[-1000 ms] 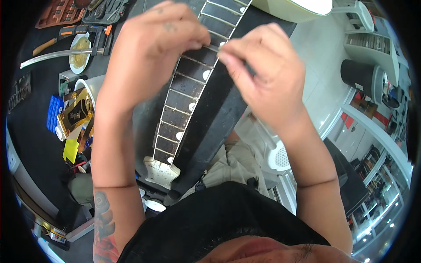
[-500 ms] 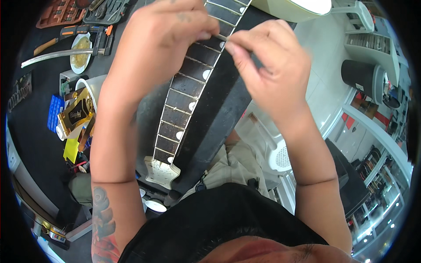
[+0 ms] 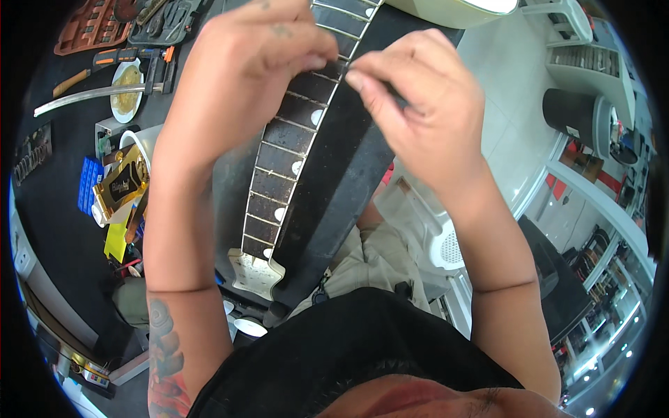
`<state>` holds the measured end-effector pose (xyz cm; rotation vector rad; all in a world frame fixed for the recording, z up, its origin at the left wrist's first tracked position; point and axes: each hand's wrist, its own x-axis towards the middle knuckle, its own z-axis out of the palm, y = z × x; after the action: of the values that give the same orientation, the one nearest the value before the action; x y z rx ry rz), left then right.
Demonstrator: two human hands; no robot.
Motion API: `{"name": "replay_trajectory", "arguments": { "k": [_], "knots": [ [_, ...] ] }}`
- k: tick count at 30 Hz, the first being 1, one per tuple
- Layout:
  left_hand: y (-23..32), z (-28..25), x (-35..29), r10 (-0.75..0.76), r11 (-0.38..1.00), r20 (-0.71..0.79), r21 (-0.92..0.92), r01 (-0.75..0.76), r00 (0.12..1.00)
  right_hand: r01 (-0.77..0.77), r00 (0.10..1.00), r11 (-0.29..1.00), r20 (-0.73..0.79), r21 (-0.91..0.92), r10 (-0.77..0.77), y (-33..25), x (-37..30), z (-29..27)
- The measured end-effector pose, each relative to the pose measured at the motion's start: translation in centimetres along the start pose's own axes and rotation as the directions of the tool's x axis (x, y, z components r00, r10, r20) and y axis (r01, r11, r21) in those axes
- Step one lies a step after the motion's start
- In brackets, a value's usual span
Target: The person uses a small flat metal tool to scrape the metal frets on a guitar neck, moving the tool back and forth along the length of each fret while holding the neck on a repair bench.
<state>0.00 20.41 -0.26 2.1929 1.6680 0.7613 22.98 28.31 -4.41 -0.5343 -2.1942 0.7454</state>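
Observation:
A guitar (image 3: 257, 273) lies with its headstock toward me, its dark fretboard (image 3: 287, 132) showing metal frets and pale inlays. My left hand (image 3: 261, 66) is closed over the upper part of the neck, its thumb and fingertips pinched at the fretboard's left side. Across from it, my right hand (image 3: 425, 97) makes a pinch at the right edge of the same stretch, thumb against forefinger. Both sets of fingertips are close to one fret. Anything held between them is too small or too hidden to make out.
A dark work surface (image 3: 348, 153) lies under the neck. To the left are a clamp (image 3: 160, 70), an oval dish (image 3: 127, 90), tool cases (image 3: 94, 28) and a white tub (image 3: 143, 143) of parts. A white plastic chair (image 3: 442, 240) stands right of my legs.
The far part of the neck and the guitar body have shifted slightly left in view. Both hands have moved left with it, still pinched at the fretboard.

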Motion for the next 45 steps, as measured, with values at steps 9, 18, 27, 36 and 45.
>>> {"name": "replay_trajectory", "arguments": {
  "k": [9,18,27,36,45],
  "knots": [
    [-0.5,0.0,-0.1,0.063,0.996,-0.029,-0.060,-0.065,0.998,-0.018,0.999,1.000,-0.030,0.015,0.018,-0.3,-0.5,0.1],
    [-0.2,0.1,-0.2,0.043,0.996,-0.015,-0.072,-0.043,0.999,-0.015,0.999,0.999,-0.030,0.050,0.017,-0.7,-1.0,0.1],
    [-0.9,0.7,1.4,-0.012,0.981,-0.194,-0.193,-0.026,0.981,-0.096,0.993,0.995,-0.063,0.008,0.096,-0.1,1.0,-0.8],
    [-1.0,1.0,1.8,0.019,0.999,-0.123,0.041,-0.014,0.992,-0.059,0.997,0.995,-0.052,-0.078,0.055,1.3,0.8,-0.1],
    [-1.3,0.8,2.3,0.084,0.993,-0.181,-0.066,-0.097,0.980,-0.061,0.995,0.996,-0.086,-0.060,0.056,1.3,1.2,-0.3]
  ]
}}
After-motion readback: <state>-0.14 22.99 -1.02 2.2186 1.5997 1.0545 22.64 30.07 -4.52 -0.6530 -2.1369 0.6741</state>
